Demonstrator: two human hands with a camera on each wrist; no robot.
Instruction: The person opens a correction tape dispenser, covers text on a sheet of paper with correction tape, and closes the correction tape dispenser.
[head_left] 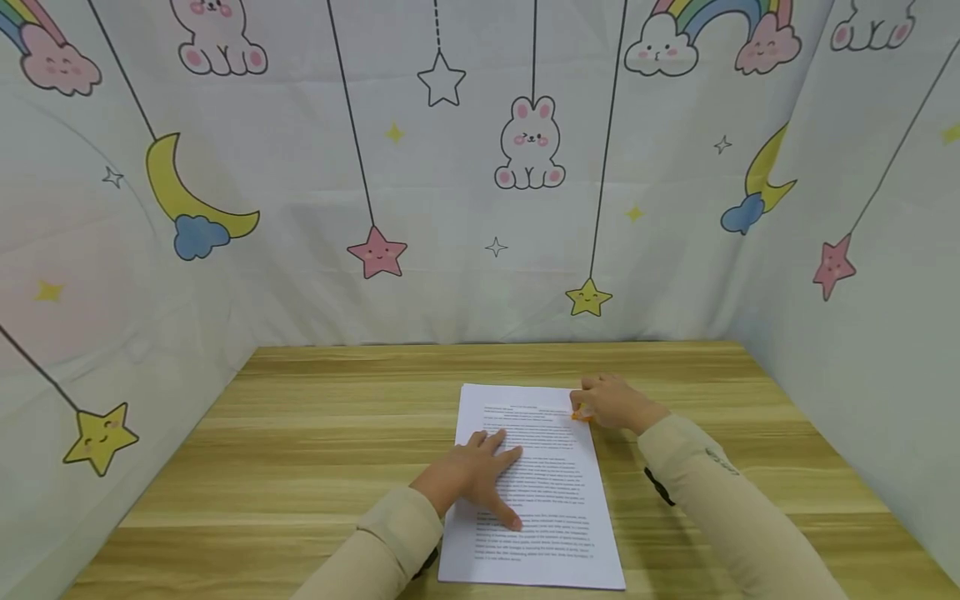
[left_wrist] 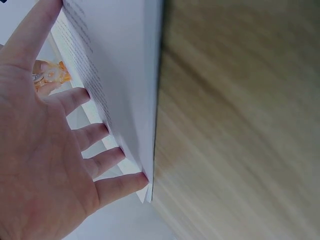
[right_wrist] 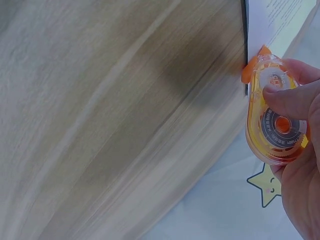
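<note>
A stack of printed paper sheets (head_left: 546,492) lies lengthwise on the wooden table. My left hand (head_left: 472,473) rests on its left half, fingers spread out over the text. In the left wrist view, the fingertips (left_wrist: 134,183) touch the page near the edge of the stack. At the upper right corner of the paper, my right hand (head_left: 613,402) grips a correction tape (right_wrist: 276,117) between thumb and fingers. It has a clear orange case with a dark reel inside. Its orange tip (right_wrist: 248,70) is at the paper's edge; whether it presses on the sheet I cannot tell.
The wood-grain table (head_left: 322,417) extends to both sides of the paper. A white curtain (head_left: 450,208) printed with stars, moons and rabbits encloses the back and sides. Dark bands (head_left: 660,486) show at the sleeve cuffs.
</note>
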